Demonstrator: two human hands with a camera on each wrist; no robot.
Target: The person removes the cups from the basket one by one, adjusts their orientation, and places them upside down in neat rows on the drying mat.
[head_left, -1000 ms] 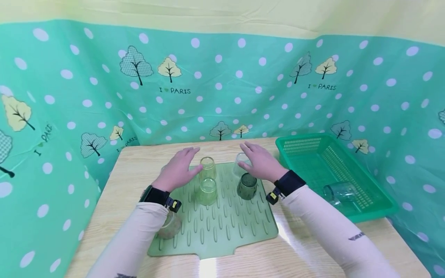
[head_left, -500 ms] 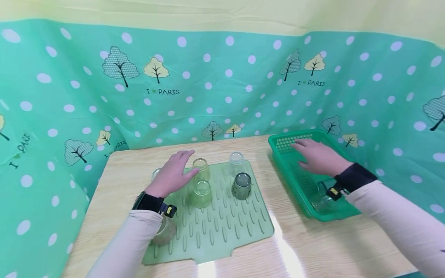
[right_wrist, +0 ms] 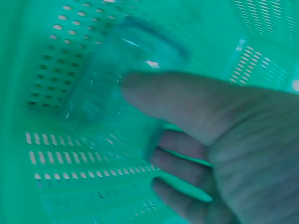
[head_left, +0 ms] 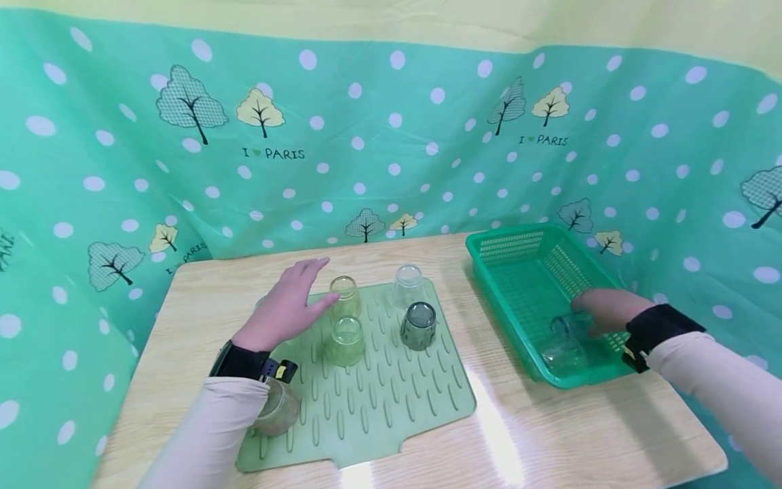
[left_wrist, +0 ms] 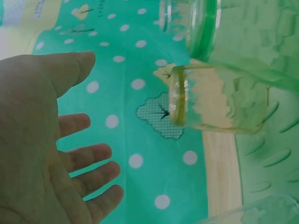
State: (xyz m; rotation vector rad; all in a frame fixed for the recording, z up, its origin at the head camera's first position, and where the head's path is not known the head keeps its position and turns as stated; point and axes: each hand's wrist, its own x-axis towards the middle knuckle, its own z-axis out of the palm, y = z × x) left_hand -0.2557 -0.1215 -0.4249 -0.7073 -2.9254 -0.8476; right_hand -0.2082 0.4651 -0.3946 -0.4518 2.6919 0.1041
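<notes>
Risk: glass [head_left: 565,339] slips, wet-looking | R hand [head_left: 605,309] fingers curl round it in basket [head_left: 519,272] | L hand [head_left: 287,305] fingers spread, near mat cups [head_left: 345,299]; you could knock them.

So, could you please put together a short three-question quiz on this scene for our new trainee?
1. True or false: the right hand is inside the green basket.
2. Which does the right hand's thumb touch: A) the dark glass on the drying mat, B) the clear glass lying in the basket?
3. Fill in: the left hand hovers with fingers ___.

Key: 1 true; 2 B; 3 straight.
</notes>
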